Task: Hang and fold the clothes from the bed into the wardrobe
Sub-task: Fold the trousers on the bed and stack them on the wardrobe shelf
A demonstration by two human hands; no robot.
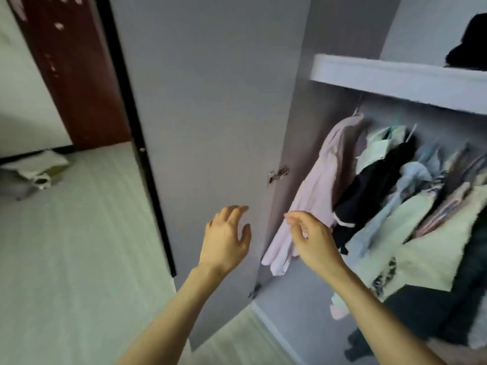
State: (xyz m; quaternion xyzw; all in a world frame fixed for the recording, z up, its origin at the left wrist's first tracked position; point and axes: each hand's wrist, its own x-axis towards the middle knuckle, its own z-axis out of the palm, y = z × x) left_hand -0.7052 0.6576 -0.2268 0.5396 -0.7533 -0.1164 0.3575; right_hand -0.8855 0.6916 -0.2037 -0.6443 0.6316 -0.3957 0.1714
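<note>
I see the wardrobe [297, 106] with its grey door [210, 101] swung open toward me; the door's free edge stands between the floor [66, 246] at left and the hanging compartment at right. A hinge [276, 175] sits at mid-height on the door's inner side. My left hand [226, 241] hovers in front of the door panel, fingers spread and loosely curled, holding nothing. My right hand [313, 241] is raised just before the pink garment [324, 185], fingertips drawn together; I cannot tell whether they pinch the fabric. The pink garment hangs leftmost under the shelf [395, 77], beside a black garment [374, 180] and a crowded row of pale clothes [421, 219]. A dark item [471, 46] rests on the shelf. Crumpled paper [37, 167] lies on the floor by the brown door [71, 75].
</note>
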